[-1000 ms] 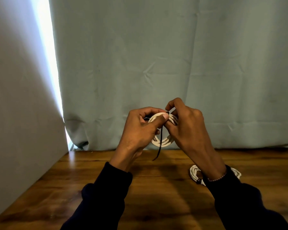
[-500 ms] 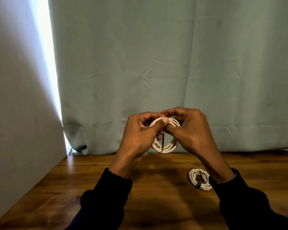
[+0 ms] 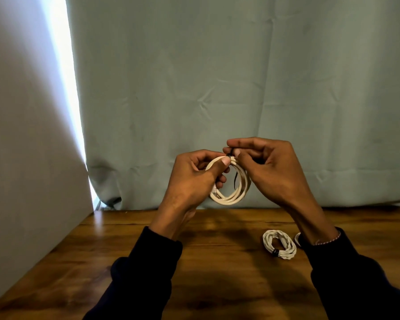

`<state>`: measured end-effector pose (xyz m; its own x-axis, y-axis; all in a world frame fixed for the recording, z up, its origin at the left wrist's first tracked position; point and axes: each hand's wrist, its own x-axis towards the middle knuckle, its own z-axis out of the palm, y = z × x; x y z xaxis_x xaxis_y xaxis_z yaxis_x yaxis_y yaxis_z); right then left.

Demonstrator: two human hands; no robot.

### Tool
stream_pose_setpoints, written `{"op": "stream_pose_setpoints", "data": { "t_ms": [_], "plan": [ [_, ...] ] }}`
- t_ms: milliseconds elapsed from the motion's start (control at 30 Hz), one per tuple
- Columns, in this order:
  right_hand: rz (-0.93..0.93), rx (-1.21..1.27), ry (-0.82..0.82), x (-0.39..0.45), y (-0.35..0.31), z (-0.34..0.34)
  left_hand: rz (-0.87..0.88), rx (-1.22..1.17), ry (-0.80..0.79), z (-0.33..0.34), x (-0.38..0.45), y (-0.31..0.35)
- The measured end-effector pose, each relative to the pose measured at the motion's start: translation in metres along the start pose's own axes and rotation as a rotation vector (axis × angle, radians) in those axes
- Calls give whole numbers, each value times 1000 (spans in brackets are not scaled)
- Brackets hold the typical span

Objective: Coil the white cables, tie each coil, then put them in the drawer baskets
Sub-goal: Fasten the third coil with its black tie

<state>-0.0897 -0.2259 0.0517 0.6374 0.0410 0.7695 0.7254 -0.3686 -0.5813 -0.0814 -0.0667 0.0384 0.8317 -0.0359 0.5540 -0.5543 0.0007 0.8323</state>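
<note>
Grey-green curtain (image 3: 217,77) (creased), wooden table (image 3: 217,273), bright window gap (image 3: 62,65)

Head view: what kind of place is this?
Likely a makeshift indoor recording corner, not a workshop: a wooden table set against a grey-green curtain, with a plain white panel on the left and daylight showing through the gap between them.

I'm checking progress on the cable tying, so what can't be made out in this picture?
- Head view: whether the black tie is fastened; the right hand fingertips cover it.
- A second white coil on the table, mostly behind the right wrist.
- Drawer baskets: outside the frame.
</note>
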Motion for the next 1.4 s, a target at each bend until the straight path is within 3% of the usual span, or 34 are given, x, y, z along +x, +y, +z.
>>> {"op": "stream_pose_setpoints", "data": {
  "t_ms": [400, 867, 1400],
  "plan": [
    [-44, 31, 258, -2, -6, 7, -22, 31, -38, 2, 2, -4],
    [-151, -125, 273, -3, -2, 5, -35, -34, -165, 2, -1, -1],
    [-284, -117, 114, -14, -20, 18, -45, -115, 39, -11, 2, 8]
  ]
}}
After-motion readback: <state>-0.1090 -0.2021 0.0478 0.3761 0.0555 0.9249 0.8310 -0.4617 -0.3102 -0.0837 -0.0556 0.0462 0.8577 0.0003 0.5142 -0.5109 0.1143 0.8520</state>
